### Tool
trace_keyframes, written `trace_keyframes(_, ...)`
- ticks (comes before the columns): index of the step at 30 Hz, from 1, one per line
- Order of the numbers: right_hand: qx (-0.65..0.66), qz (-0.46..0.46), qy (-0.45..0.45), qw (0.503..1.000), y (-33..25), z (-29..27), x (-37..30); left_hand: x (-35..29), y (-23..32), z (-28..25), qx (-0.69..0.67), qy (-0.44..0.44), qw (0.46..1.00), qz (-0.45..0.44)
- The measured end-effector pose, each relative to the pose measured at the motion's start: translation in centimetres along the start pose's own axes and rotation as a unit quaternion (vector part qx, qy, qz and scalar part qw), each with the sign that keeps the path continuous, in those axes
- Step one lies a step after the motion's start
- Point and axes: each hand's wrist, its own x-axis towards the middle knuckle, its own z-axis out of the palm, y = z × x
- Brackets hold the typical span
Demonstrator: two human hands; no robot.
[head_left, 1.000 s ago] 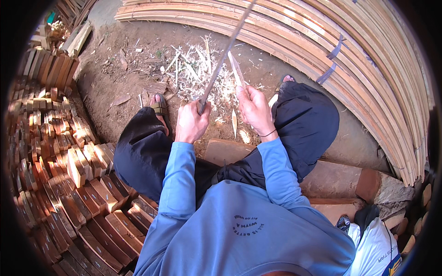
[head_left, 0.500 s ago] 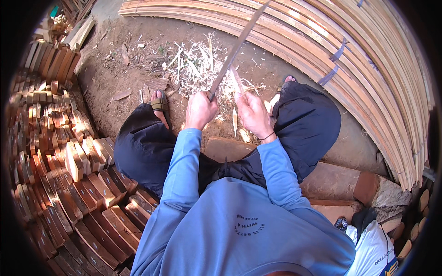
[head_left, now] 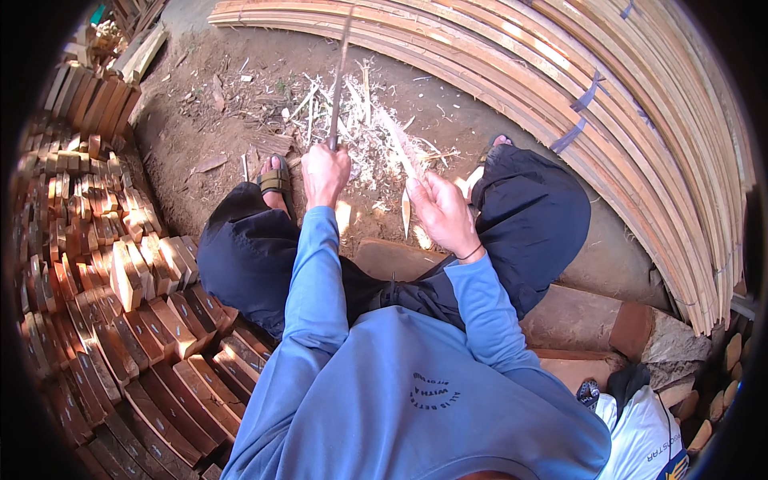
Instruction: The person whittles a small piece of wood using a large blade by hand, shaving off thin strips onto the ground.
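My left hand [head_left: 326, 174] is closed round the grip of a long, narrow-bladed knife [head_left: 339, 88], whose blade points up and away over the ground. The grip is hidden in the fist. My right hand [head_left: 442, 210] pinches a pale wooden stick [head_left: 398, 142] slanting away to the upper left, to the right of the blade and apart from it. Just below the right fingers shows a pale pointed wooden tip [head_left: 406, 212]; I cannot tell whether it belongs to the held stick. Pale wood shavings [head_left: 352, 120] lie heaped on the ground beyond both hands.
Stacked brown wooden blocks [head_left: 160, 336] fill the left side. Long bundled wooden strips [head_left: 512, 72] curve across the far and right side, tied with purplish bands [head_left: 569, 135]. My dark-trousered knees spread either side. A white bag [head_left: 644, 440] lies at lower right, near stone slabs [head_left: 572, 316].
My left hand has moved left and slightly away, and the knife blade has swung left, more upright, away from the stick. The stick now tilts further left; my right hand has shifted slightly.
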Motion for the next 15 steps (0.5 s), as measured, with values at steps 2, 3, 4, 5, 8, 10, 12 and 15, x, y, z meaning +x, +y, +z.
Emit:
trace_keyframes(2, -0.077, -0.050, 0.058, 0.994, -1.8, -0.2, 0.6, 1.1, -2.9, 1.8, 0.043, 0.087, 0.994, 0.051)
trace_keyframes(3, -0.066, -0.009, 0.062, 0.996, -3.1, -0.5, 0.8, 0.8, -3.2, 1.9, 0.045, 0.121, 0.988, 0.088)
trace_keyframes(4, -0.091, -0.023, 0.073, 0.993, -3.0, -0.3, 0.9, 0.0, -3.7, 1.9, 0.049, 0.148, 0.980, 0.123)
trace_keyframes(5, -0.118, -0.037, 0.083, 0.989, -2.8, -0.3, 1.4, -1.2, -1.6, -0.4, 0.017, 0.045, 0.995, 0.089)
trace_keyframes(8, -0.133, -0.070, 0.115, 0.982, -2.6, 0.2, 2.4, -3.2, -1.3, -1.9, 0.015, -0.030, 0.985, 0.170)
trace_keyframes(10, -0.168, -0.057, 0.115, 0.978, -3.1, 0.1, 2.6, -5.1, -0.1, -2.9, 0.025, -0.073, 0.985, 0.156)
trace_keyframes(12, -0.170, -0.064, 0.119, 0.976, -2.1, 0.3, 2.6, -5.2, -0.2, -2.5, 0.049, -0.104, 0.984, 0.136)
trace_keyframes(15, -0.167, -0.062, 0.115, 0.977, -2.0, 0.2, 2.6, -4.9, -1.2, -0.5, 0.061, -0.077, 0.987, 0.129)
